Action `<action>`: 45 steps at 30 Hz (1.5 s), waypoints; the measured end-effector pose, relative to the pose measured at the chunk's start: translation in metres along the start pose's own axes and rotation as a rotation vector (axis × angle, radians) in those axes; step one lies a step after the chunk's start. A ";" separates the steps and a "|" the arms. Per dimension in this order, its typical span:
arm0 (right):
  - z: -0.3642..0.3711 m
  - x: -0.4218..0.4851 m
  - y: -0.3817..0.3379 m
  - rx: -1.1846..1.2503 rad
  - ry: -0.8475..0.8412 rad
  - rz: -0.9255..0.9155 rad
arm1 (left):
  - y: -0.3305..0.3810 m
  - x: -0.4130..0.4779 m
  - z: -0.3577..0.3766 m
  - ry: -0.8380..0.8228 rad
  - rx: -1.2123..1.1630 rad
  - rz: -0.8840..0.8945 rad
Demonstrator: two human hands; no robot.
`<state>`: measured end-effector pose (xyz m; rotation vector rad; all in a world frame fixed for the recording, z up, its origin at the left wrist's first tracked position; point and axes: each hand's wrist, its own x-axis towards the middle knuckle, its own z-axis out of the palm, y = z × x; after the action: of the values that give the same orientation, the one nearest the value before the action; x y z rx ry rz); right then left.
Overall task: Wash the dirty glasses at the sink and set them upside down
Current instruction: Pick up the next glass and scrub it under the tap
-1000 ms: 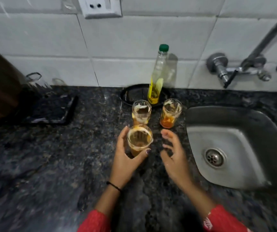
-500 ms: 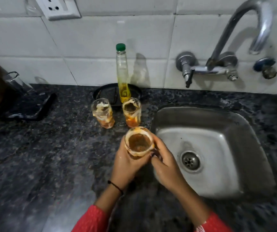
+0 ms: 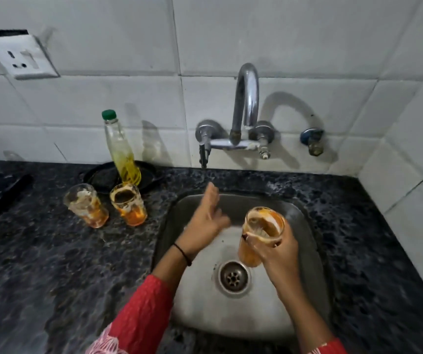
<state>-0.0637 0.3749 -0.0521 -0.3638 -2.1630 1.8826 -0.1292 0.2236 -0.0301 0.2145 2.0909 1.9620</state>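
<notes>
**One glass over the basin, tap not yet running**

Your right hand (image 3: 279, 254) wrapped the dirty glass (image 3: 261, 233) above the sink (image 3: 307, 221), upright, likely awaiting water. Your left hand (image 3: 206, 221), open and empty, reached toward the tap (image 3: 246, 106) at twelve o'clock. Two glasses (image 3: 108, 205) waited at ten o'clock.

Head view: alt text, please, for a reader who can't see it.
The right hand holds a dirty glass upright over the steel sink, while the empty left hand reaches toward the tap. Two more dirty glasses stand on the dark counter beside an oil bottle.
</notes>
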 end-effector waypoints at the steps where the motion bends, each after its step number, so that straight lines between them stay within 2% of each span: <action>1: 0.001 0.003 0.002 0.010 0.013 0.016 | 0.006 0.012 -0.003 0.142 -0.017 0.035; 3: 0.005 0.009 0.004 0.019 0.010 0.043 | 0.020 0.039 -0.005 0.360 -0.025 0.083; 6: 0.016 0.014 -0.003 0.008 -0.033 0.053 | 0.036 0.082 -0.004 0.564 -0.046 0.102; 14: 0.039 0.023 -0.010 0.000 -0.123 0.047 | 0.036 0.154 -0.026 0.705 -0.478 -0.112; 16: 0.042 0.023 -0.008 0.001 -0.124 0.053 | 0.030 0.157 -0.033 0.678 -0.624 -0.178; 19: 0.046 0.024 -0.006 -0.016 -0.112 0.072 | 0.025 0.146 -0.037 0.533 -0.741 -0.161; 21: 0.047 0.024 -0.005 -0.029 -0.093 0.080 | 0.011 0.120 -0.028 0.419 -0.718 -0.168; 24: 0.046 0.022 -0.002 -0.048 -0.064 0.088 | -0.042 0.063 -0.006 0.183 -0.528 -0.385; 26: 0.046 0.021 0.000 -0.073 -0.053 0.092 | -0.073 0.027 0.006 0.023 -0.537 -0.560; 28: 0.047 0.017 0.003 -0.115 -0.041 0.097 | -0.094 0.006 0.018 -0.100 -0.630 -0.623; 31: 0.050 0.007 0.007 -0.157 -0.075 0.080 | -0.102 0.002 0.030 -0.100 -0.776 -0.601; 32: 0.050 0.006 0.010 -0.222 -0.089 0.023 | -0.101 0.004 0.033 -0.088 -0.787 -0.586; 35: 0.051 0.013 0.010 -0.715 -0.120 -0.273 | -0.099 0.015 0.036 -0.049 -0.790 -0.585; 37: 0.053 0.026 0.002 -0.983 -0.142 -0.365 | -0.099 0.025 0.035 -0.037 -0.781 -0.587; 41: 0.052 0.049 -0.022 -1.211 -0.292 -0.286 | -0.103 0.046 0.029 -0.032 -0.794 -0.563; 43: 0.051 0.056 -0.028 -1.124 -0.318 -0.114 | -0.109 0.048 0.027 -0.011 -0.817 -0.520; 45: 0.051 0.059 -0.024 -0.896 -0.276 0.090 | -0.119 0.046 0.026 -0.003 -0.863 -0.505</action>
<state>-0.1373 0.3444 -0.0334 -0.3665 -3.1290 0.9121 -0.1573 0.2527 -0.1538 -0.4310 0.9780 2.2680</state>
